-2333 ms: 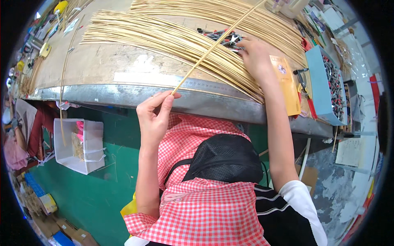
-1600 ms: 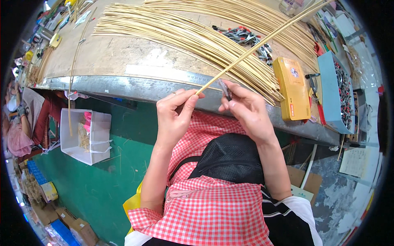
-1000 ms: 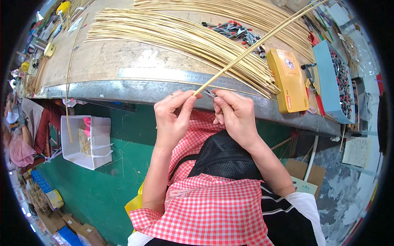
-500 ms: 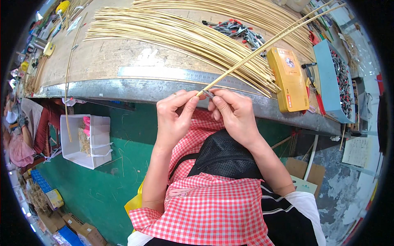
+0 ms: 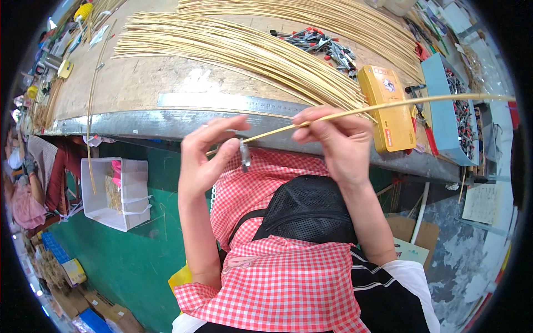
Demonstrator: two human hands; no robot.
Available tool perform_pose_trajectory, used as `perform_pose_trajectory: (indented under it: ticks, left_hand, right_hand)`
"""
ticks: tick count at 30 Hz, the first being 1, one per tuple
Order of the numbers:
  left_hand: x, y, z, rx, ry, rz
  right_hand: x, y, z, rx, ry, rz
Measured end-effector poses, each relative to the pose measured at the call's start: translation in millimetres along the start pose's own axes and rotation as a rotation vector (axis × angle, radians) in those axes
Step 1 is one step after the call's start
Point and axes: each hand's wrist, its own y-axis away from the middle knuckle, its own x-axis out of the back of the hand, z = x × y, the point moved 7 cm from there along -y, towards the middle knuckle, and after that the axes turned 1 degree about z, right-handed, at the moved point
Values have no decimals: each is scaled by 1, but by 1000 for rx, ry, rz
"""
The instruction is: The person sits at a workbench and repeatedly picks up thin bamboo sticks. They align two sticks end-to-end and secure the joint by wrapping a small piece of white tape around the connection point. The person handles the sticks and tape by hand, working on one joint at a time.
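My right hand [image 5: 340, 137] pinches a long thin bamboo strip [image 5: 277, 131] between thumb and fingers, just in front of the table edge. The strip runs out to the right, over the yellow box and the blue box. A small grey spring clamp [image 5: 244, 155] hangs on the strip near its left end. Beside the clamp is my left hand [image 5: 202, 158], its thumb and fingers apart around that end of the strip. Whether the left palm touches the strip is hard to see.
Bundles of bamboo strips [image 5: 222, 44] lie across the table, with a steel ruler [image 5: 222, 102] at the front edge. Behind are loose spring clamps [image 5: 316, 41]. To the right are a yellow box [image 5: 386, 108], red-handled pliers [image 5: 426, 130] and a blue box [image 5: 441, 105] of clamps. A white bin [image 5: 116, 191] stands left.
My hands have moved apart, the left one leftward and opening, the right one along the strip. Two strips spread in a narrow V now appear as one line, swung lower right. The clamp hangs free of the fingers.
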Motion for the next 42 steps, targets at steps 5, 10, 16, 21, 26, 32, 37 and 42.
perform_pose_trajectory:
  ticks: [5,10,16,21,26,32,37,42]
  left_hand:
    - [-23,7,76,-293,-466,42]
    - [-41,17,81,-316,-390,72]
    - [-34,13,70,-297,-463,92]
    - [-35,12,58,-261,-511,30]
    - [-42,13,51,-257,-488,-43]
    - [-29,7,44,-157,-367,-110]
    - [-17,5,31,-40,-245,-138]
    - [-41,7,28,30,-84,-265]
  right_hand:
    - [-53,21,36,-91,103,-306]
    - [-67,26,44,-125,342,-454]
    - [-54,15,20,-8,540,-511]
    - [-14,8,-21,-110,221,-59]
    - [-10,5,-24,23,195,-65]
    - [-7,2,-17,40,66,-71]
    - [-7,3,-13,49,68,-95]
    - [-18,6,-11,51,124,-191]
